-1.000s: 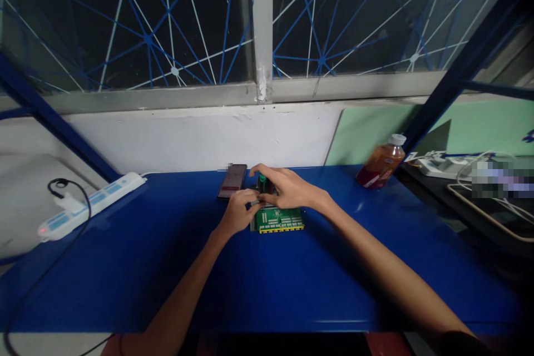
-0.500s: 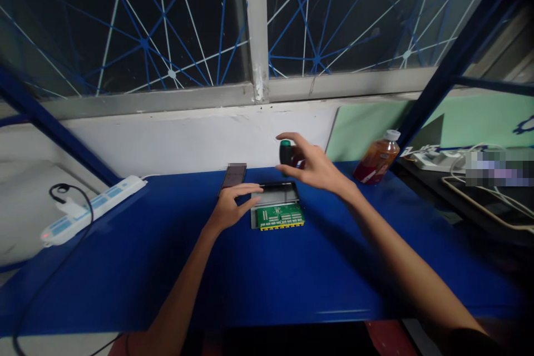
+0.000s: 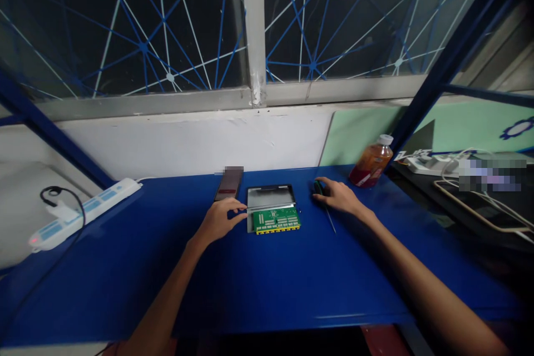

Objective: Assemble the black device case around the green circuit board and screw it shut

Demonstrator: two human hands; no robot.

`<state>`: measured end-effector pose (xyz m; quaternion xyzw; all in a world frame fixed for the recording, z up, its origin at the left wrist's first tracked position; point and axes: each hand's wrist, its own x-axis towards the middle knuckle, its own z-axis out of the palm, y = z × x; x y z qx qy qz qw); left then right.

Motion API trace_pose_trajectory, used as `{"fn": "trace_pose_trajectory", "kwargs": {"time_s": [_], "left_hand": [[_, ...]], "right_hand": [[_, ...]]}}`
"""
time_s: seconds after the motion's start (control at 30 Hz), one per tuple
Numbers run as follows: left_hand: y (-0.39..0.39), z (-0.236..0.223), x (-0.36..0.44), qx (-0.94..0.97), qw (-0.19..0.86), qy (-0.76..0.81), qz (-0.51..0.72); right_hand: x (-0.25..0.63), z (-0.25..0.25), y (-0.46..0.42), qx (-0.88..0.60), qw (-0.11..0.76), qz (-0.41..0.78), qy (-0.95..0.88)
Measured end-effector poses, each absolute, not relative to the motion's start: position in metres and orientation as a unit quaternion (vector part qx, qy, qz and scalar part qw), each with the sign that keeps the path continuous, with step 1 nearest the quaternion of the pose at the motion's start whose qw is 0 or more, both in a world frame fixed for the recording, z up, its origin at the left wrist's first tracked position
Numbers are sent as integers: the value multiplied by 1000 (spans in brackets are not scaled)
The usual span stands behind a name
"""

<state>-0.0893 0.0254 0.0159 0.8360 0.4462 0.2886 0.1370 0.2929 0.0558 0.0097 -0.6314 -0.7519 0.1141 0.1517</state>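
A green circuit board (image 3: 277, 220) with yellow connectors along its near edge sits in the lower part of a metal case (image 3: 270, 196) on the table. My left hand (image 3: 217, 221) is at the case's left edge, thumb and forefinger slightly apart; whether the fingertips touch it I cannot tell. To the right of the case, my right hand (image 3: 340, 197) has its fingers around the dark green handle of a screwdriver (image 3: 331, 219). The screwdriver lies low over the tabletop, its thin shaft pointing towards me.
Behind my left hand a dark phone-like slab (image 3: 230, 182) lies on the blue table (image 3: 267, 283). A drink bottle (image 3: 371, 162) stands at the back right. On the left is a white power strip (image 3: 89, 214) with a black cable. Cables and a black surface (image 3: 471, 206) are at far right.
My right hand has brought the screwdriver down from above the case to the tabletop on its right. My left hand has shifted slightly down and left, its fingers closer together.
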Motion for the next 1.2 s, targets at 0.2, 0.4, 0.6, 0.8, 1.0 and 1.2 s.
{"fn": "trace_pose_trajectory", "kwargs": {"time_s": [0.2,0.4,0.6,0.8,1.0,1.2], "left_hand": [[27,4,-82,836,106,444,304],[29,-2,-81,824,82,473,302],[31,-5,-80,821,86,469,314],[31,-12,-78,828,53,463,310],[28,-11,-77,842,58,443,303],[24,-5,-74,847,56,438,298]], "right_hand": [[284,11,50,-625,113,60,-770],[286,13,45,-616,117,57,-777],[287,21,41,-631,107,47,-767],[288,23,41,-666,83,56,-739],[287,21,39,-686,72,27,-723],[274,39,26,-640,155,12,-753]]}}
